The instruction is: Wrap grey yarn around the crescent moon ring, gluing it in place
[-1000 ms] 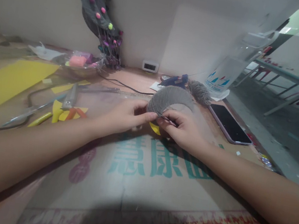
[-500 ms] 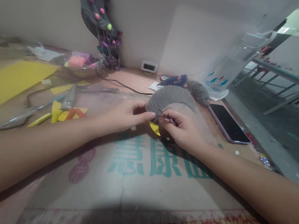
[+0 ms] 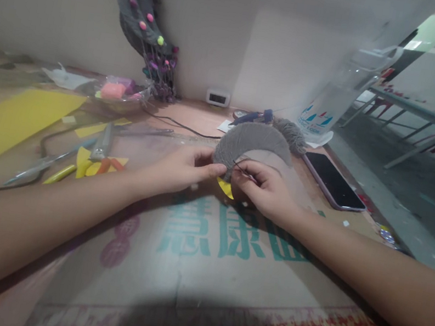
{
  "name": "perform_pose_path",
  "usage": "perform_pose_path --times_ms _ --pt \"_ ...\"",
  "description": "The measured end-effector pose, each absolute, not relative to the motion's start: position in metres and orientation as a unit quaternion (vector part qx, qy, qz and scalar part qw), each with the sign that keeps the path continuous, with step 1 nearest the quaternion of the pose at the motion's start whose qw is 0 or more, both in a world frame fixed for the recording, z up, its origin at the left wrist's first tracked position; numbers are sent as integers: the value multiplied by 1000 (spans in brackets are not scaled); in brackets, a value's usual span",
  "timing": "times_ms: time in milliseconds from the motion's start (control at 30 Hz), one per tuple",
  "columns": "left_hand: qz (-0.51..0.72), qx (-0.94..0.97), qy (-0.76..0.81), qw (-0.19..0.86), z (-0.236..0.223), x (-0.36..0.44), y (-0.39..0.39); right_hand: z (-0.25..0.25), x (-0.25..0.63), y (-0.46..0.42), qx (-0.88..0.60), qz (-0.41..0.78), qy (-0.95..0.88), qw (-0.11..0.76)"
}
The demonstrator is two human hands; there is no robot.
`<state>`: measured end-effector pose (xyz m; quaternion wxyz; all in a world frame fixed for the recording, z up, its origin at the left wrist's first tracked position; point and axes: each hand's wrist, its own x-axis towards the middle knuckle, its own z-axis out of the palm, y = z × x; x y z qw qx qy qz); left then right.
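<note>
A crescent wrapped in grey yarn [image 3: 242, 138] stands tilted over the printed cardboard, its curved side up. My left hand [image 3: 191, 172] grips its lower left end between thumb and fingers. Close beside it, my right hand [image 3: 266, 186] is closed in a pinch at the same end. A thin dark pointed tool [image 3: 237, 165] sticks out of that pinch toward the yarn; its exact kind is too small to tell. Below the crescent's end, between the hands, shows a yellow piece [image 3: 225, 187], partly hidden.
A phone [image 3: 335, 181] lies right, before a clear bottle [image 3: 328, 98] and a grey yarn skein [image 3: 291, 133]. A blue glue gun [image 3: 252, 117] is behind the crescent. Left are a box cutter [image 3: 102, 142] and yellow sheet [image 3: 15, 123]. A finished-looking grey crescent [image 3: 136, 16] leans on the wall.
The crescent has tilted slightly, with more of its right end showing. Both hands keep nearly the same place and hold; the whole view has shifted a little.
</note>
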<state>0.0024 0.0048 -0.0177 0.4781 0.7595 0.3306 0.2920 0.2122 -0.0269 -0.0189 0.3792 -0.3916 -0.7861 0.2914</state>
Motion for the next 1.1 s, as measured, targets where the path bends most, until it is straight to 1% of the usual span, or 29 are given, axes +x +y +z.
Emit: perform_pose_path --times_ms 133,333,400,500,600,733,933,1100 --pt "281 758 338 482 -18 3 5 -16 210 -27 -394 274 -794 374" --pt "301 760 309 487 -14 3 4 -19 214 -26 -393 268 -795 377" --pt "309 757 309 486 -13 2 4 -20 219 -25 -379 223 -807 393" --pt "321 756 308 481 -13 1 5 -16 227 -25 -345 106 -842 401" --pt "337 744 307 488 -15 1 7 -7 233 -26 -341 25 -868 361" --pt "348 735 317 488 -16 1 8 -4 236 -27 -360 -16 -888 287" --pt "340 736 335 479 -13 0 6 -8 238 -23 -372 -101 -876 290" --pt "342 730 344 481 -12 1 4 -4 238 -24 -370 -91 -888 256"
